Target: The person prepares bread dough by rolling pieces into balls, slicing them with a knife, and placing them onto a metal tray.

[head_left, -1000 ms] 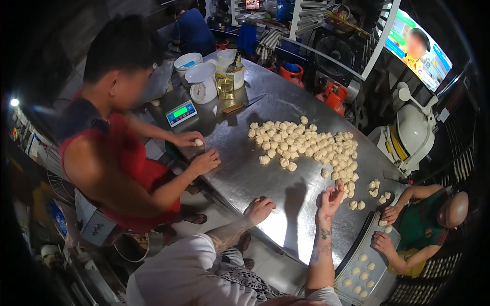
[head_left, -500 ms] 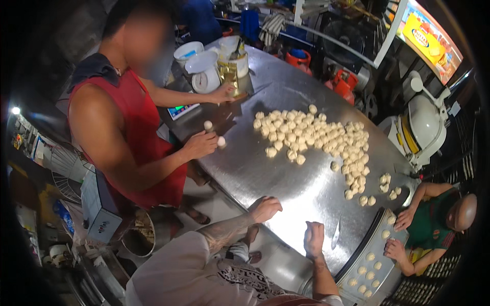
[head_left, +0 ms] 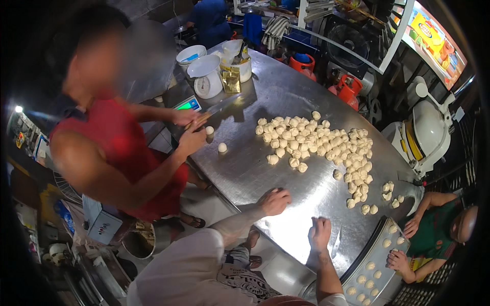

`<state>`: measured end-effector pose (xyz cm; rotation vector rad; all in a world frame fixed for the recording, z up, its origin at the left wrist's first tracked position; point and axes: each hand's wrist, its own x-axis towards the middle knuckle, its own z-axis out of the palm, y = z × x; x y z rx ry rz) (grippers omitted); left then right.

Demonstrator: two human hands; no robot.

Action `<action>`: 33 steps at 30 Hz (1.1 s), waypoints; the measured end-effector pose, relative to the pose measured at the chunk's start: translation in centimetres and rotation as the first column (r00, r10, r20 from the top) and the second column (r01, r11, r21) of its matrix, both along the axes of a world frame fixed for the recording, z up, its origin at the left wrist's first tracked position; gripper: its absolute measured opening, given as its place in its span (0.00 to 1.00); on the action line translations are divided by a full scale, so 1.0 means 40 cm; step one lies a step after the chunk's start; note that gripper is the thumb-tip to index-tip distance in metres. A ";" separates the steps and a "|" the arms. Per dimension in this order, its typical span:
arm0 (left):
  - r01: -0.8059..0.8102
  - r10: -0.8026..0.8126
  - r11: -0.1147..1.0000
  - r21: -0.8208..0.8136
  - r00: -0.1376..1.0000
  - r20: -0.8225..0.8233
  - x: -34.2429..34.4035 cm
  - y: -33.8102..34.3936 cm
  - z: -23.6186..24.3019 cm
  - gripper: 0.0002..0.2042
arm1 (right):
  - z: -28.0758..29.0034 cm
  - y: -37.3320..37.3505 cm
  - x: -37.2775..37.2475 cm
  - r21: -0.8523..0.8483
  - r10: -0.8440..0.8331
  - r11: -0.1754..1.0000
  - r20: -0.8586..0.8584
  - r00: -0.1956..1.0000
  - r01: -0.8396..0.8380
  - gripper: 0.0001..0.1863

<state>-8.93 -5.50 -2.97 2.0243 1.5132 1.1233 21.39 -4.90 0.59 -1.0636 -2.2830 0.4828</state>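
Note:
My left hand (head_left: 274,201) is curled over the front part of the steel table (head_left: 232,173), its fingers bent in. My right hand (head_left: 320,232) is closed like a fist at the table's near side, thumb side up. Whatever either hand may hold is hidden. Just right of my right hand lies a thin blade-like thing (head_left: 336,240), blurred in the glare. Beyond my hands spreads a heap of pale dough balls (head_left: 319,137). Two smooth dough balls, one a round ball (head_left: 222,147), sit farther left, near a co-worker.
A co-worker in red (head_left: 117,163) holds a long knife (head_left: 218,109) by the digital scale (head_left: 189,104). Behind stand a dial scale (head_left: 207,84) and tubs. At right, another person's hand (head_left: 398,260) touches a tray (head_left: 352,275) of dough balls. A mixer (head_left: 426,127) stands beyond.
My left hand has shifted right and farther over the table; my right hand moved slightly forward. The co-worker in red has lifted the knife and brought both hands to it, away from the dough balls.

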 end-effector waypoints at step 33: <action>0.153 -0.159 0.986 -0.064 0.983 -0.089 -0.012 0.002 -0.028 0.05 | -0.011 -0.067 -0.002 -0.141 -0.171 0.976 -0.033 0.985 0.165 0.15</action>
